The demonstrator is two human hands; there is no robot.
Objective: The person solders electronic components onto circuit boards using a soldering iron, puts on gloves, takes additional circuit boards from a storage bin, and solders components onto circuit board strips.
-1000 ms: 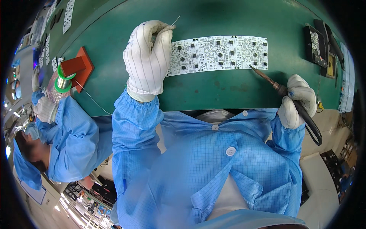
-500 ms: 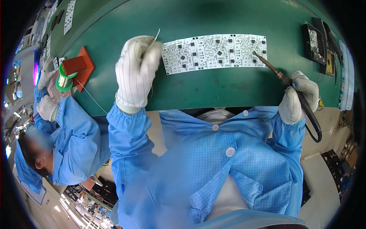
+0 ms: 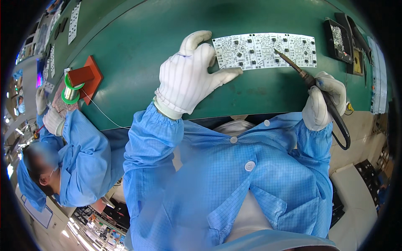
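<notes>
- Spreading the left hand (image 3: 188,77) fingers wide, no longer pinched together as a second ago.
- Finding the white circuit board (image 3: 264,56) shifted toward the right edge of the bench (image 3: 251,100), bringing the middle panel, not the right one, beneath the soldering iron (image 3: 309,79) tip; contact unclear.
- Setting left thumb at the board's near side.
- Gripping the iron's handle in curled right hand (image 3: 318,105) fingers, by the near edge.

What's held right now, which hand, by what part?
Right hand holds the soldering iron by its dark handle. Left hand is at the left end of the circuit board; whether it grips anything can't be told.
</notes>
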